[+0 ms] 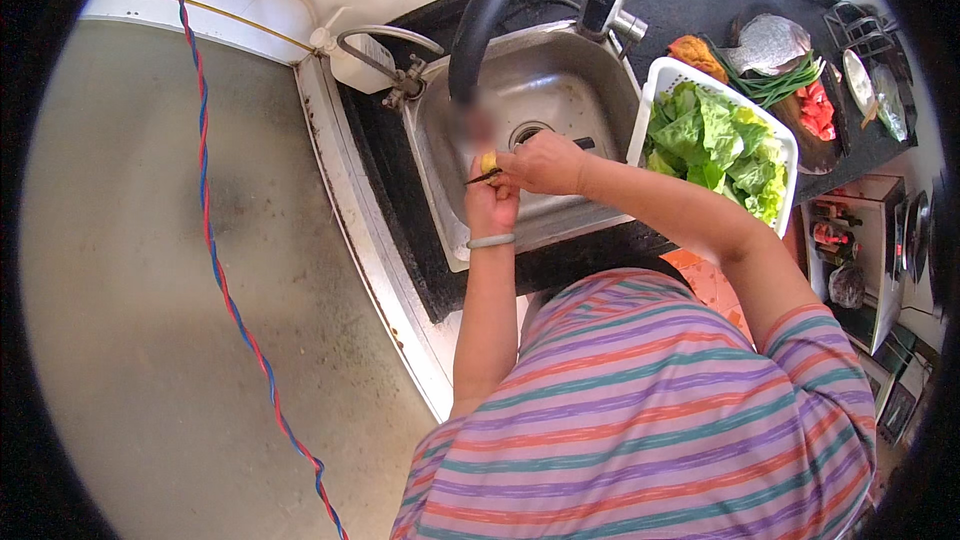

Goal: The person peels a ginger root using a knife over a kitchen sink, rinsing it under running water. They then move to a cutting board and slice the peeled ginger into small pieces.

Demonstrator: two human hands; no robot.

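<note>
Over the stainless steel sink (559, 94), my left hand (493, 206) is closed around a small yellow piece of food (489, 162), too small to identify. My right hand (551, 163) comes in from the right and grips a small knife; its black handle (584, 143) sticks out behind the hand. The knife's dark, narrow blade (482, 178) lies against the yellow piece, between the two hands. The hands touch or nearly touch. A blurred patch hides part of the sink just beyond my left fingers.
A black faucet hose (480, 15) arches over the sink. At the right stand a white basket (787, 157) of leafy greens (712, 135), a fish (772, 43), green stalks (784, 85) and red pieces of food (816, 111). A white jug (364, 64) stands at the sink's upper left.
</note>
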